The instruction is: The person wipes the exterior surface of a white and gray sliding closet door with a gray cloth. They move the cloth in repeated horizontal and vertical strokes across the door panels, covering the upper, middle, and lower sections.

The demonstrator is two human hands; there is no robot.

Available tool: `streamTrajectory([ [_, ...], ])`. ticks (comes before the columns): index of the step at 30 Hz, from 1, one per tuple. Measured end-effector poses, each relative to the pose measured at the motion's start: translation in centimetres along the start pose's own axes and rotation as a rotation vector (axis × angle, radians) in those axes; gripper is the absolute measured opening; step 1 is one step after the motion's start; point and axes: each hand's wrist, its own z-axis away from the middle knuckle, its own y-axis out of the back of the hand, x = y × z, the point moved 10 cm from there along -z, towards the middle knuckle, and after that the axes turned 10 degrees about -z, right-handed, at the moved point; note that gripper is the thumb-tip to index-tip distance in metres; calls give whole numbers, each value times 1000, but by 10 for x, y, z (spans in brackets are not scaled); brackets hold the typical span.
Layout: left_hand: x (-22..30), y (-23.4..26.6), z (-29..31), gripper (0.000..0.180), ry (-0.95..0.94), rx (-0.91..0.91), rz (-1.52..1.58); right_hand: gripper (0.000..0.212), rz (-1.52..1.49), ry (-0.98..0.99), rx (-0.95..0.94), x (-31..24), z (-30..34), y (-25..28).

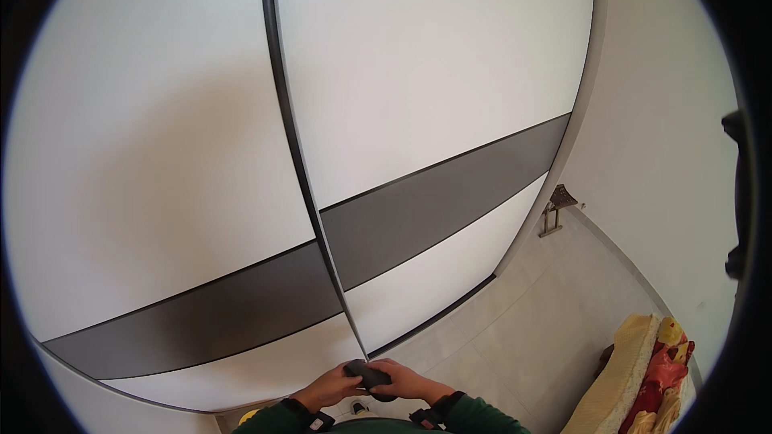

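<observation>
Hands: two, meeting low before the body, forearms in green sleeves. Left hand (pixel 328 388) and right hand (pixel 406 382) both closed around one dark rolled item (pixel 368 375) held between them. Beyond grip: two white wardrobe doors (pixel 418 72), each grey-banded.

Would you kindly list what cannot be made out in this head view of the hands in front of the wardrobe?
- Dark object: both hands cover most of it; its kind is unclear.
- Left hand and right hand: forearms cut off by the lower edge.
- Yellow thing by the left sleeve: too small, cut by the edge.
- Patterned bedding: cut off by the fisheye rim.
</observation>
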Motion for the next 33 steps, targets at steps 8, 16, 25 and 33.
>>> streamTrajectory([
  [8,-24,98,-11,62,221,64,-729,48,180,-224,65,2,-49,17],
  [16,-68,173,13,66,266,195,-971,50,634,801,819,-291,-51,136],
  [25,-65,169,14,66,316,360,-922,36,907,1006,787,-242,-72,118],
  [33,-68,157,-4,67,369,386,-854,31,947,826,547,-132,-89,111],
])
